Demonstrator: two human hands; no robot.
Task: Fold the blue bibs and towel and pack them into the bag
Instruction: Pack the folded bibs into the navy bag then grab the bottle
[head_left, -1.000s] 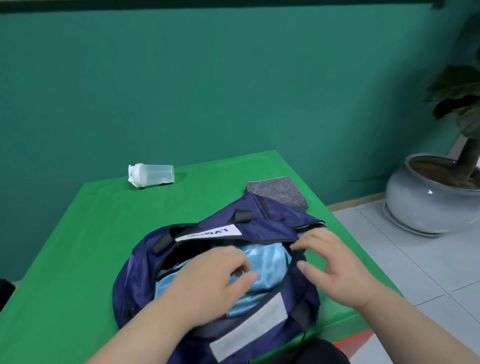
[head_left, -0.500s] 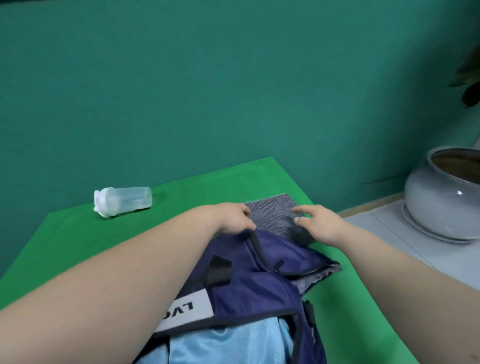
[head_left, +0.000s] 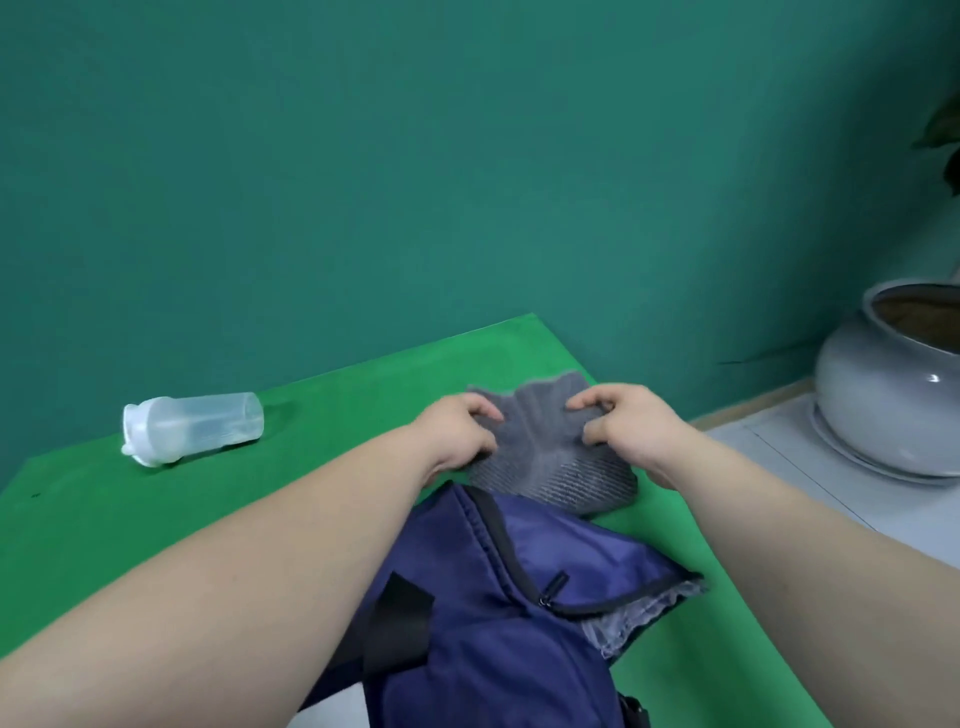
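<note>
A person's left hand (head_left: 460, 431) and right hand (head_left: 628, 431) pinch the grey towel (head_left: 545, 462) near the desk's (head_left: 260, 519) far right corner, just beyond the navy bag (head_left: 493, 623). The fingers and thumb of each hand curl into the cloth, gathering it into ridges between them. The towel's far edge fans up off the green surface, and its near edge sags to the top of the bag.

A second ago both hands were at the bag's mouth, over the pale blue bibs lying inside. Half a second ago they reached the towel, which lay flat. Now it is bunched and partly raised, so the work has passed from the bibs to the last item. The bibs are out of view here, with the bag's opening below the frame's edge, though they appear to be packed.

What seems to remain is bringing the towel back over the bag and tucking it in. Whether it needs another fold first cannot be told from the crumpled shape. The soft cloth will likely droop and could catch on the open zip or the black strap (head_left: 400, 629).

A clear bottle (head_left: 192, 428) lies on its side near the desk's far left corner. A grey pot (head_left: 893, 384) stands on the floor to the right.
</note>
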